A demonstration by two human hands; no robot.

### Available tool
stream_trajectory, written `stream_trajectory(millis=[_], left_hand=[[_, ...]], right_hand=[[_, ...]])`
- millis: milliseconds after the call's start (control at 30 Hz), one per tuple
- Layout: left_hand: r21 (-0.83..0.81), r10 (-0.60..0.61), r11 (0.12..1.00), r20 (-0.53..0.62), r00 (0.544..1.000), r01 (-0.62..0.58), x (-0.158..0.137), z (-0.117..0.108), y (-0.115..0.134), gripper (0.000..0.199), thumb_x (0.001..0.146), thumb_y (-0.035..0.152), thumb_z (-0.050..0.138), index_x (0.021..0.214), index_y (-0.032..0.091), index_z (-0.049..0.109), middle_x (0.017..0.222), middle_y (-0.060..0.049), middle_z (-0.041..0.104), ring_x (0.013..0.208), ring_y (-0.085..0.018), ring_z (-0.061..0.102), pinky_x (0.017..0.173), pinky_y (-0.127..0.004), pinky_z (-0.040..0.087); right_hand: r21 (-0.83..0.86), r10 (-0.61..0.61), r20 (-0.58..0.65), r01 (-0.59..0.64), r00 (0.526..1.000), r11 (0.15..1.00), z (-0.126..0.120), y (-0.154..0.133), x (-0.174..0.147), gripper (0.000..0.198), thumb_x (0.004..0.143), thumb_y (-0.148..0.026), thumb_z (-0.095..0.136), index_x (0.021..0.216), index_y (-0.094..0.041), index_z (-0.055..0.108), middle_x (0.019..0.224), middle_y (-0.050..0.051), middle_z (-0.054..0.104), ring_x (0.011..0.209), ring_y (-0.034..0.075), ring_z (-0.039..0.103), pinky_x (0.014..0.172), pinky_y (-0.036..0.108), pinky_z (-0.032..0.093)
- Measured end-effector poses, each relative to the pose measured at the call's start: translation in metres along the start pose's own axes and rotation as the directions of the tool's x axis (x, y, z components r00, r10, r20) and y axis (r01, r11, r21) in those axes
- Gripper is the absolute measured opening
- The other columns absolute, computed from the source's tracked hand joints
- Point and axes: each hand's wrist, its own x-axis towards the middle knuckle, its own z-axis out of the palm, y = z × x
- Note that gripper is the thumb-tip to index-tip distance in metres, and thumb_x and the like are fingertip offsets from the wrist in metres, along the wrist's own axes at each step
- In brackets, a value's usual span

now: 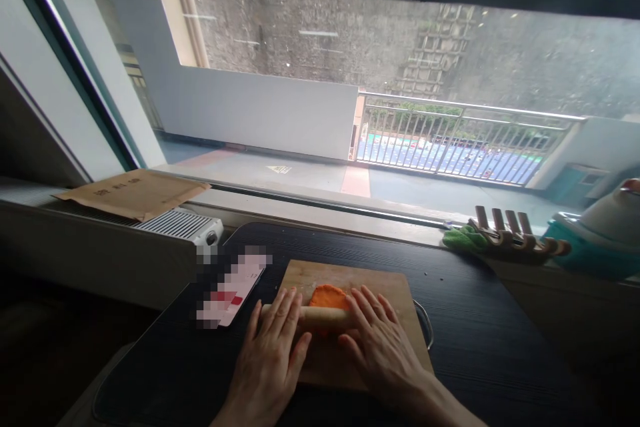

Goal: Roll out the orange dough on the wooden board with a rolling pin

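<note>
The orange dough [329, 295] lay on the wooden board [350, 273], partly under the rolling pin [325, 315]. The left hand [270, 350] and the right hand [383, 337] rested on it, palms down, fingers out straight, not curled tight. The dough was flat already, but the rolling seemed not yet done.

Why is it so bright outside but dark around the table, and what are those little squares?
Head view: daylight seems to wash out the window hazily; head view: the table looks shadowy, probably backlit; head view: blocky squares hide parts of the pink flat thing.
</note>
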Motion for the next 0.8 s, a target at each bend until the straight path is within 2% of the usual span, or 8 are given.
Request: stream_trajectory(millis=[67, 200, 267, 333, 433, 533, 733, 800], left_hand=[[0.015, -0.023, 1.0, 0.014, 1.0, 0.023, 0.006, 0.002, -0.001, 0.055, 0.095, 0.039, 0.039, 0.144, 0.013, 0.039, 0.145, -0.012, 0.047, 0.135, -0.028, 0.043, 0.113, -0.053, 0.029], [0.046, -0.167, 0.986, 0.117, 0.979, 0.162, 0.064, 0.011, -0.005, 0.053, 0.097, 0.037, 0.031, 0.133, 0.006, 0.053, 0.139, -0.018, 0.052, 0.135, -0.033, 0.042, 0.111, -0.059, 0.028], [0.054, -0.186, 0.982, 0.139, 0.973, 0.18, 0.076, 0.012, -0.006, 0.053, 0.097, 0.036, 0.031, 0.131, 0.005, 0.055, 0.138, -0.018, 0.053, 0.134, -0.034, 0.042, 0.11, -0.06, 0.029], [0.046, -0.151, 0.988, 0.113, 0.982, 0.147, 0.062, 0.01, -0.005, 0.053, 0.096, 0.037, 0.031, 0.133, 0.005, 0.053, 0.139, -0.018, 0.053, 0.133, -0.033, 0.044, 0.11, -0.059, 0.03], [0.026, -0.028, 0.999, 0.029, 0.999, 0.027, 0.014, 0.004, -0.002, 0.054, 0.095, 0.039, 0.037, 0.143, 0.012, 0.041, 0.143, -0.012, 0.049, 0.134, -0.029, 0.044, 0.111, -0.054, 0.03], [0.032, 0.035, 0.999, -0.006, 0.999, -0.035, -0.009, 0.001, 0.0, 0.058, 0.094, 0.04, 0.041, 0.146, 0.015, 0.035, 0.146, -0.01, 0.046, 0.135, -0.027, 0.043, 0.113, -0.052, 0.027], [0.04, -0.18, 0.983, 0.116, 0.977, 0.177, 0.065, 0.012, -0.01, 0.054, 0.096, 0.037, 0.03, 0.131, 0.005, 0.055, 0.136, -0.019, 0.055, 0.131, -0.035, 0.047, 0.108, -0.062, 0.03], [0.037, -0.186, 0.982, 0.11, 0.976, 0.183, 0.068, 0.011, -0.011, 0.053, 0.095, 0.037, 0.03, 0.129, 0.006, 0.057, 0.133, -0.019, 0.057, 0.129, -0.035, 0.049, 0.107, -0.062, 0.032]], right_hand=[[-0.01, 0.034, 0.029, -0.034, 0.999, 0.999, -0.002, 0.0, 0.013, 0.057, 0.098, -0.052, 0.035, 0.143, -0.018, 0.043, 0.15, 0.009, 0.04, 0.143, 0.025, 0.024, 0.117, 0.044, 0.017], [-0.053, 0.208, 0.12, -0.203, 0.971, 0.978, -0.013, 0.003, 0.075, 0.055, 0.1, -0.051, 0.027, 0.134, -0.016, 0.052, 0.146, 0.014, 0.044, 0.142, 0.029, 0.026, 0.113, 0.05, 0.02], [-0.055, 0.226, 0.129, -0.22, 0.966, 0.974, -0.016, 0.005, 0.087, 0.053, 0.1, -0.049, 0.026, 0.131, -0.016, 0.055, 0.144, 0.014, 0.046, 0.141, 0.029, 0.028, 0.112, 0.05, 0.022], [-0.04, 0.168, 0.105, -0.164, 0.98, 0.986, -0.015, 0.005, 0.074, 0.052, 0.1, -0.049, 0.027, 0.132, -0.017, 0.054, 0.145, 0.013, 0.046, 0.142, 0.028, 0.026, 0.114, 0.049, 0.02], [0.002, 0.015, 0.045, -0.015, 0.999, 1.0, -0.009, 0.003, 0.031, 0.054, 0.099, -0.05, 0.032, 0.141, -0.019, 0.045, 0.147, 0.008, 0.044, 0.143, 0.026, 0.022, 0.116, 0.046, 0.016], [0.008, -0.02, 0.016, 0.02, 1.0, 1.0, -0.007, 0.002, 0.017, 0.056, 0.098, -0.051, 0.035, 0.144, -0.02, 0.042, 0.147, 0.007, 0.045, 0.143, 0.025, 0.024, 0.117, 0.045, 0.017], [-0.055, 0.2, 0.107, -0.195, 0.974, 0.979, -0.014, 0.001, 0.096, 0.052, 0.1, -0.05, 0.027, 0.129, -0.017, 0.056, 0.144, 0.012, 0.047, 0.141, 0.03, 0.028, 0.113, 0.05, 0.021], [-0.062, 0.196, 0.119, -0.189, 0.973, 0.98, -0.016, 0.001, 0.099, 0.051, 0.101, -0.049, 0.027, 0.128, -0.018, 0.057, 0.144, 0.012, 0.046, 0.141, 0.029, 0.027, 0.113, 0.05, 0.021]])
